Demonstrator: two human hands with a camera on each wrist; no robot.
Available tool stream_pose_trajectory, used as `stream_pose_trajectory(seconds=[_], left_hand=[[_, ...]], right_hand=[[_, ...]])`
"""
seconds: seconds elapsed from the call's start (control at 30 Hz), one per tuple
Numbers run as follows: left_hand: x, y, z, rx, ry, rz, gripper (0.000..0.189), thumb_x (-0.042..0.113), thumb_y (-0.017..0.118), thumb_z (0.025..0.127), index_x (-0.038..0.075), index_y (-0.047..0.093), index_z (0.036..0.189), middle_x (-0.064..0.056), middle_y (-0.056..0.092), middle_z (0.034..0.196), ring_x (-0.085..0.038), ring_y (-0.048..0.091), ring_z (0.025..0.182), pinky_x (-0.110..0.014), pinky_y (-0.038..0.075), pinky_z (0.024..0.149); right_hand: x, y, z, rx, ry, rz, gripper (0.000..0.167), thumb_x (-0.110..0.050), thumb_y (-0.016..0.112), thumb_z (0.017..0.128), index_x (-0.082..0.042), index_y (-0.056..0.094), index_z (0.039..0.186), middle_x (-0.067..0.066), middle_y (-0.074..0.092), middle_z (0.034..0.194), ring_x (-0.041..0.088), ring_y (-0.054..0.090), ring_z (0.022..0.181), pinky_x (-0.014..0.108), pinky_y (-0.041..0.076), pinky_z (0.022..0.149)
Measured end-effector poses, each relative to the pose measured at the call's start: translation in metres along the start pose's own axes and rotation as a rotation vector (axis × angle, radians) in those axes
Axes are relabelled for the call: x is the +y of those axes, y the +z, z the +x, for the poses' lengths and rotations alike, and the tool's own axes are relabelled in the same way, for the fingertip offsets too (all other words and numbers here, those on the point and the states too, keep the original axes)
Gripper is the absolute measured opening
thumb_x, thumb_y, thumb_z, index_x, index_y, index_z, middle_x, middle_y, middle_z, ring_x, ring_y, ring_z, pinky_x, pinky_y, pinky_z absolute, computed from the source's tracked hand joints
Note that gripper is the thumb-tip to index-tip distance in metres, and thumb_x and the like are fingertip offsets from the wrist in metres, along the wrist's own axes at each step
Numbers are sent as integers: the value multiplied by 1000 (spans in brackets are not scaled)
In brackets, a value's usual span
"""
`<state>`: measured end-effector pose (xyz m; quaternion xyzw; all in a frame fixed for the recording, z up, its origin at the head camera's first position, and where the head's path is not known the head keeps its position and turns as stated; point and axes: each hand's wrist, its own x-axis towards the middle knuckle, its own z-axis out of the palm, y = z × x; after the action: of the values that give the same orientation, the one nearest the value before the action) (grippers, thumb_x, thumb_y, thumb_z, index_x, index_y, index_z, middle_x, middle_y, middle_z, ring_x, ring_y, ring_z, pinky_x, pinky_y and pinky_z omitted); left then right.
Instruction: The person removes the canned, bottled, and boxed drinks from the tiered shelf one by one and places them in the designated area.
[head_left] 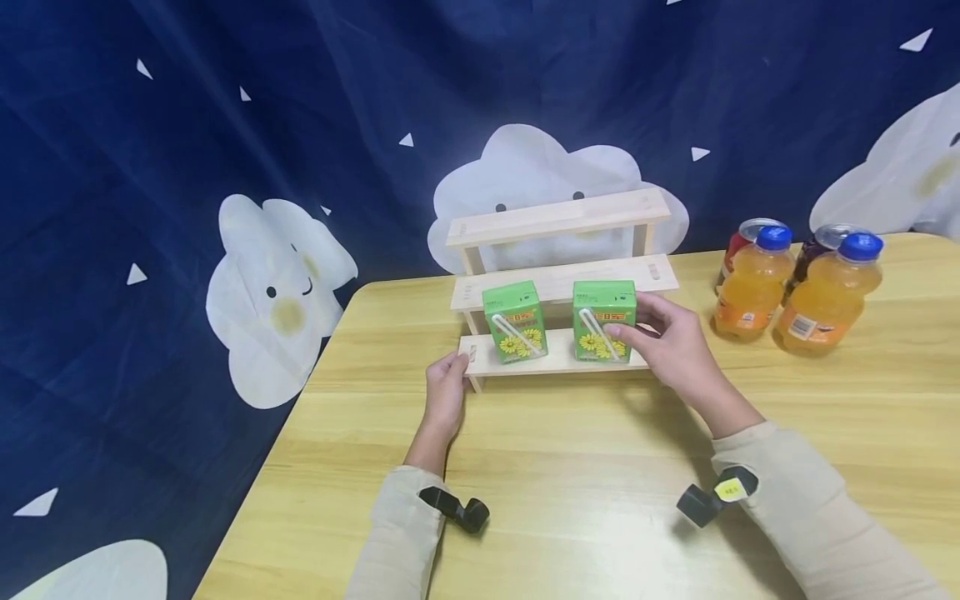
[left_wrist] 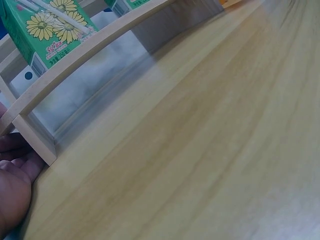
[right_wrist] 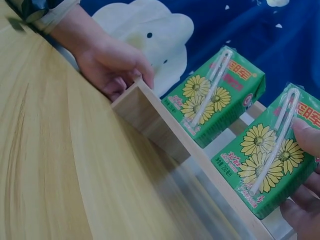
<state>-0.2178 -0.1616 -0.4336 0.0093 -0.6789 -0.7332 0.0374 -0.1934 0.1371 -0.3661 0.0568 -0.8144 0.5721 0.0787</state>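
Observation:
A small three-tier wooden shelf (head_left: 557, 285) stands on the table, with two green drink cartons on its lowest tier. The left carton (head_left: 517, 325) sits beside the shelf's left end, a wrapped straw and yellow flowers on its front. My right hand (head_left: 681, 346) holds the matching right carton (head_left: 604, 325), thumb on the front and fingers round its right side. In the right wrist view that carton (right_wrist: 265, 155) rests at the tier's front edge. My left hand (head_left: 444, 392) grips the left end of the lowest tier, with fingers beneath the board in the left wrist view.
To the right of the shelf stand two orange drink bottles with blue caps, a nearer bottle (head_left: 828, 296) and another bottle (head_left: 752, 287). Behind them are a red can (head_left: 735, 250) and a dark can (head_left: 810, 254). A blue curtain (head_left: 360, 67) with clouds hangs behind the table (head_left: 570, 483).

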Motion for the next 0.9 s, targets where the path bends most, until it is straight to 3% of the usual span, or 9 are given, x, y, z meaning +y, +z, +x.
stream_pose_trajectory(seconds=[0.27,0.47,0.7,0.9], left_hand=[[-2,-2,0,7,-8,2,37,9,39,97,-15,52,122,-29,54,127,-31,56,116,-32,49,98],[-1,-1,0,2,-3,6,37,10,39,97,-15,53,121,-28,55,127,-30,57,115,-32,50,97],[-1,1,1,6,-11,12,36,9,40,97,-15,52,122,-28,54,127,-30,57,115,-32,49,98],[0,1,0,11,-17,18,37,10,39,98,-14,50,124,-29,53,128,-31,55,117,-32,49,99]], right_hand=[[2,-8,-2,-3,37,-31,57,-35,69,84,-12,52,132,10,62,120,14,57,108,30,46,98],[5,-18,-5,33,20,-63,55,-36,69,83,-13,54,130,9,63,118,4,57,102,24,47,95],[8,-31,-10,56,14,-113,58,-38,68,84,-10,53,132,12,62,121,0,55,102,33,46,98],[13,-42,-15,90,-1,-140,55,-34,69,84,-10,53,131,12,61,121,-6,52,100,33,46,98]])
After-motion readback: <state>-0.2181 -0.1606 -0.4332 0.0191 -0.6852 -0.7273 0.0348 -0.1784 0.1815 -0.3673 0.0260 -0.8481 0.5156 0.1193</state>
